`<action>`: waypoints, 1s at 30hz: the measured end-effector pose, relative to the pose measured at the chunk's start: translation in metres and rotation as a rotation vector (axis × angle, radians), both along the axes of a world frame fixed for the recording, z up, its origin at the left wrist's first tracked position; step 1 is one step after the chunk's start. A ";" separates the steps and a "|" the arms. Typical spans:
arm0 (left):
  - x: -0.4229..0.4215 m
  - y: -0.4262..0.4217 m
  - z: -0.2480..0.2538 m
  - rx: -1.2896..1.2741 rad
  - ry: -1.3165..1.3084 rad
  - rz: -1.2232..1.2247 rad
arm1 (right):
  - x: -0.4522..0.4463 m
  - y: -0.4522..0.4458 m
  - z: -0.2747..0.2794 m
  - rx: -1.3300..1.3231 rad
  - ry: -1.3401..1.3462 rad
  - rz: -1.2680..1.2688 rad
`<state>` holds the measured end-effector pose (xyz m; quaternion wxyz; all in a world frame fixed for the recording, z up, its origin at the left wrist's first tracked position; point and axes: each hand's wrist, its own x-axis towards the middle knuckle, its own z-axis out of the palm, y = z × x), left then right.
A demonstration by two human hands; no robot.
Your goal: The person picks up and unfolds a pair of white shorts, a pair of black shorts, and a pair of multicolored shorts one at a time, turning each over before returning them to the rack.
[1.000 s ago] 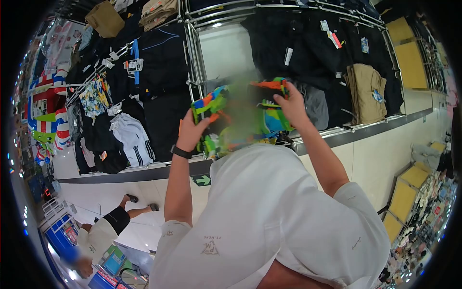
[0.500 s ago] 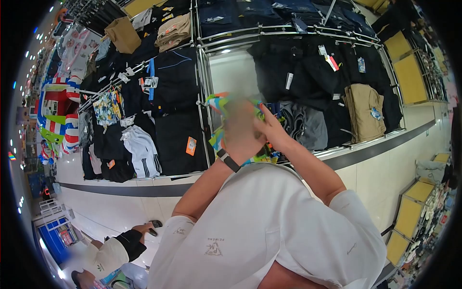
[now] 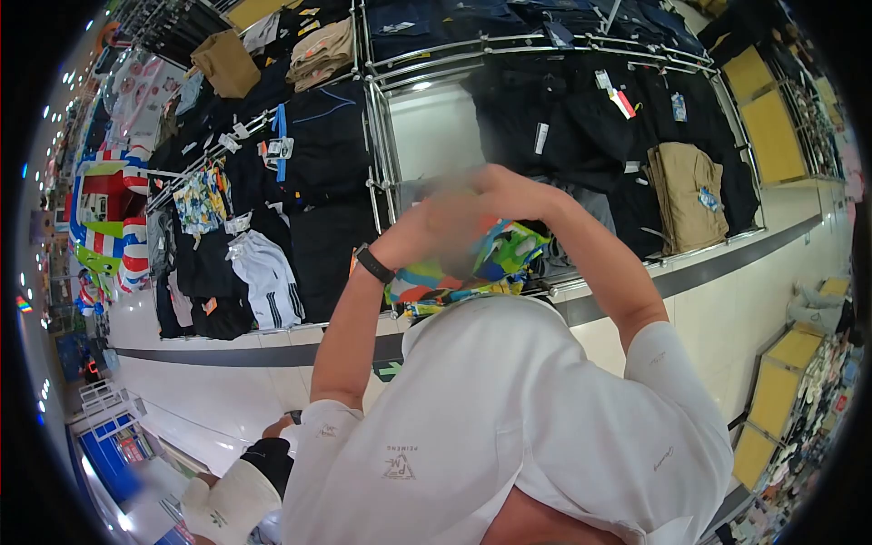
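Observation:
A brightly patterned green, blue and orange garment (image 3: 509,254) lies bunched close to my shirt at the table's front edge. Over its upper part is my left hand (image 3: 409,234), with a dark watch on the wrist. My right hand (image 3: 509,195) meets it from the right, at the garment's top edge. A blur covers the spot where the hands come together, so the fingers of both are hidden. Behind them is a bare white patch of the display table (image 3: 436,132).
Black trousers (image 3: 581,118) with tags and folded khaki trousers (image 3: 686,195) lie right. White striped shorts (image 3: 263,277), black clothes (image 3: 331,245) and a paper bag (image 3: 225,64) are left. Metal rails (image 3: 381,136) divide the display. Another person (image 3: 232,500) is at lower left.
My hands were apart on the garment, then came together low over it; now they meet higher, at its top edge, with more of it showing below. The other person has shifted right.

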<state>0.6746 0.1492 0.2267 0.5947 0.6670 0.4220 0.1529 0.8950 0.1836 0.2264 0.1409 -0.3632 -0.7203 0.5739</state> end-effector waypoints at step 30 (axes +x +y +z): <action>-0.085 -0.022 -0.211 -0.759 -0.299 0.825 | 0.004 -0.030 -0.200 -0.651 0.134 -0.578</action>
